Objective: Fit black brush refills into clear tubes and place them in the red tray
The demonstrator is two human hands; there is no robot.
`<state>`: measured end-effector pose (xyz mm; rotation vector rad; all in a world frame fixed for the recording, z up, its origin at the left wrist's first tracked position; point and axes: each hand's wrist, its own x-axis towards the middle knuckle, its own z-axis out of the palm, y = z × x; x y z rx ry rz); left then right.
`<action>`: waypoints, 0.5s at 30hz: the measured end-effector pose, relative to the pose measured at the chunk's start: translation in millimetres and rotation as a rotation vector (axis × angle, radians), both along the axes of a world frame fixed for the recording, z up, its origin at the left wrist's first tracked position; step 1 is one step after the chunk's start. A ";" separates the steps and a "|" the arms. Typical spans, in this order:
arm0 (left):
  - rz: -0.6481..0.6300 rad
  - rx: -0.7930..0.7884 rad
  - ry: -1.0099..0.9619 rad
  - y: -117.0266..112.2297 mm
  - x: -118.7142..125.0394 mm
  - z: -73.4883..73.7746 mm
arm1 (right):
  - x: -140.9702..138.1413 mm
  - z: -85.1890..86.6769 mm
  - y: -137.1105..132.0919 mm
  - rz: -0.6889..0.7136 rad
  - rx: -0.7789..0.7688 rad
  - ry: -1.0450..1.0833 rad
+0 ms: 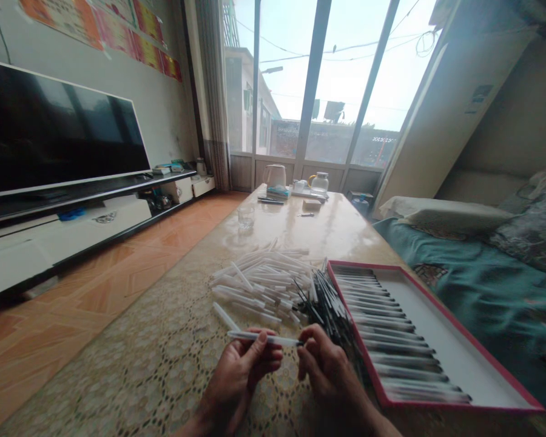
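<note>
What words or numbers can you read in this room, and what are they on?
No text here can be read.
The wall posters: print too blurred.
The sticker on the tall white unit: too small.
The white tube between the left hand and right hand: no print visible.

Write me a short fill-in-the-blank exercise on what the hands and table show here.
The white tube is held by ____ hands, the left hand and the right hand.
The tray of lined-up pens has a ____ rim.
The pile of loose tubes lies to the tray's ____.
Missing: both; red; left.
</note>
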<state>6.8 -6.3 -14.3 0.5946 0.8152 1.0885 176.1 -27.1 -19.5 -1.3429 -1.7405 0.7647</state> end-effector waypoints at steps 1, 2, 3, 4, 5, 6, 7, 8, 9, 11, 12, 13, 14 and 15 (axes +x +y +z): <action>-0.006 0.005 0.004 -0.3 -0.1 0.0 | 0.2 -0.6 0.1 0.002 0.003 -0.012; -0.015 0.008 0.007 -0.6 -0.3 0.0 | 0.5 -1.2 0.3 0.005 0.004 -0.029; -0.020 0.008 0.009 -0.9 -0.4 0.0 | 1.0 -1.5 0.5 0.010 0.004 -0.047; -0.022 0.007 0.011 -1.1 -0.5 0.0 | 1.6 -1.6 0.7 0.015 0.002 -0.060; -0.024 0.004 0.011 -1.3 -0.5 0.0 | 2.0 -1.5 0.9 0.018 -0.001 -0.062; -0.022 0.001 0.010 -1.2 -0.4 0.1 | 2.3 -1.3 1.0 0.016 -0.004 -0.055; -0.016 -0.003 0.008 -1.1 -0.3 0.1 | 2.3 -1.0 1.1 0.011 -0.007 -0.040; -0.009 -0.005 0.004 -0.9 -0.2 0.1 | 2.2 -0.8 1.1 0.004 -0.008 -0.027; -0.002 -0.005 0.001 -0.7 0.0 0.2 | 2.0 -0.9 1.0 -0.004 -0.006 -0.017; 0.005 -0.004 -0.001 -0.3 0.3 0.4 | 1.7 -1.6 1.0 -0.009 0.003 -0.017; 0.004 -0.003 0.002 -0.3 0.4 0.5 | 1.7 -2.2 1.1 -0.008 0.006 -0.027; 0.001 -0.002 0.007 -0.3 0.5 0.7 | 1.8 -2.8 1.2 -0.006 0.005 -0.040; -0.001 -0.002 0.013 -0.3 0.5 0.9 | 2.0 -3.4 1.2 -0.004 0.001 -0.054; -0.002 -0.004 0.020 -0.4 0.5 1.0 | 2.3 -3.7 1.3 -0.004 -0.006 -0.067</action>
